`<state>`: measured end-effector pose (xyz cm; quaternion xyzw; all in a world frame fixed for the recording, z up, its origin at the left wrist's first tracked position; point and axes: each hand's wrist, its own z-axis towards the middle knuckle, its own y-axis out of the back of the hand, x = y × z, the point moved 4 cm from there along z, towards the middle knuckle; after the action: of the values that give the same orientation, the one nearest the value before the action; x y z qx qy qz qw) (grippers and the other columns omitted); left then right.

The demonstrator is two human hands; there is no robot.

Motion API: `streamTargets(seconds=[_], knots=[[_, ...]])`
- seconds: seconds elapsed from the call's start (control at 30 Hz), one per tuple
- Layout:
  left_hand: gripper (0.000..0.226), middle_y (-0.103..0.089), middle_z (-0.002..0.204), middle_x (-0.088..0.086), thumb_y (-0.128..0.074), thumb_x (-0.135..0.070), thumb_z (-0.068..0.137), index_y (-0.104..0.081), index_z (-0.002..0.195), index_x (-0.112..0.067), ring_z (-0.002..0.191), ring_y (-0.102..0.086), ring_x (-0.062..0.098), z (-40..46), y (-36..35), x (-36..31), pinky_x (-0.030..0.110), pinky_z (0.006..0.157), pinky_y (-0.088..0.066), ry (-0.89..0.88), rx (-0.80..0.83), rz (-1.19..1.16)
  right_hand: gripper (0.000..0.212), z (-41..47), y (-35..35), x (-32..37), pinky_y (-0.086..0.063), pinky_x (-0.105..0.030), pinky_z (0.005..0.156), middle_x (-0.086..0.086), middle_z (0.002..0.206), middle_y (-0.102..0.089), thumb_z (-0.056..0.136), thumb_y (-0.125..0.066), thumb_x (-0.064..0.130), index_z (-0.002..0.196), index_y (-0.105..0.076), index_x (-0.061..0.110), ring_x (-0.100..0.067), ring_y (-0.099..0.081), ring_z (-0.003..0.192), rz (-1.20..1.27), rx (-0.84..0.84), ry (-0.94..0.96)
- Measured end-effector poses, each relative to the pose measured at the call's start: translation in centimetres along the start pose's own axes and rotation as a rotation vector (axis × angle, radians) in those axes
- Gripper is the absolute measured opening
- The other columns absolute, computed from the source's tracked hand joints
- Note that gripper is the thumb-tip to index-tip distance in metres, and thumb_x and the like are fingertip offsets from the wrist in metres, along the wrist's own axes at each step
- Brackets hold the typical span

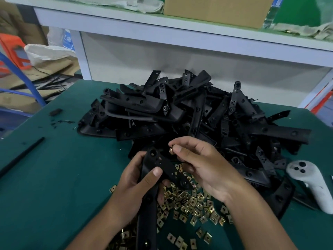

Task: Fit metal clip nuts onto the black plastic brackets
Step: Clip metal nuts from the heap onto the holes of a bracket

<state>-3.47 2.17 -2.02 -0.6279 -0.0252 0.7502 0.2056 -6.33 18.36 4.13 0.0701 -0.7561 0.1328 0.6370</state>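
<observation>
My left hand [137,179] grips a long black plastic bracket [156,165], thumb across its face, its upper end pointing away from me. My right hand [198,163] pinches a brass-coloured metal clip nut [171,149] between thumb and forefinger, just right of the bracket's top end and slightly apart from it. Several loose clip nuts [191,204] lie scattered on the green mat [54,186] under my hands. A large heap of black brackets [189,112] fills the middle of the table behind them.
A white hand controller [310,181] lies at the right by the heap. A thin black strip [21,156] and a small black piece [55,112] lie on the mat at left. A grey shelf with a cardboard box [216,9] stands behind the table.
</observation>
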Motion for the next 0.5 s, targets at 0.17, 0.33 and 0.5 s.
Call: streamTargets(seconds=[0.17, 0.33, 0.5], knots=[[0.039, -0.068, 0.081, 0.014, -0.072, -0.047, 0.089, -0.059, 0.114, -0.02, 0.053, -0.061, 0.025, -0.1, -0.1, 0.0, 0.035, 0.055, -0.053, 0.026, 0.017, -0.006, 0.013, -0.8, -1.0, 1.2, -0.047, -0.007, 0.062, 0.008, 0.09, -0.076, 0.083, -0.074, 0.034, 0.094, -0.078, 0.028, 0.005, -0.067, 0.077, -0.144, 0.033, 0.089], [0.034, -0.069, 0.084, 0.013, -0.071, -0.043, 0.092, -0.059, 0.114, -0.02, 0.055, -0.063, 0.024, -0.2, -0.1, 0.1, 0.033, 0.056, -0.054, 0.024, 0.055, -0.042, 0.006, -1.2, -0.8, 1.6, -0.052, -0.014, 0.079, 0.009, 0.097, -0.077, 0.089, -0.073, 0.03, 0.094, -0.077, 0.032, -0.003, -0.071, 0.096, -0.311, -0.071, 0.168], [0.031, -0.068, 0.083, 0.012, -0.069, -0.04, 0.094, -0.058, 0.115, -0.019, 0.055, -0.062, 0.024, -0.2, -0.1, -0.1, 0.033, 0.056, -0.054, 0.017, 0.064, -0.066, 0.006, -1.0, -1.4, 1.3, -0.05, -0.01, 0.081, 0.006, 0.095, -0.077, 0.087, -0.074, 0.032, 0.092, -0.078, 0.03, -0.005, -0.072, 0.092, -0.338, -0.034, 0.128]])
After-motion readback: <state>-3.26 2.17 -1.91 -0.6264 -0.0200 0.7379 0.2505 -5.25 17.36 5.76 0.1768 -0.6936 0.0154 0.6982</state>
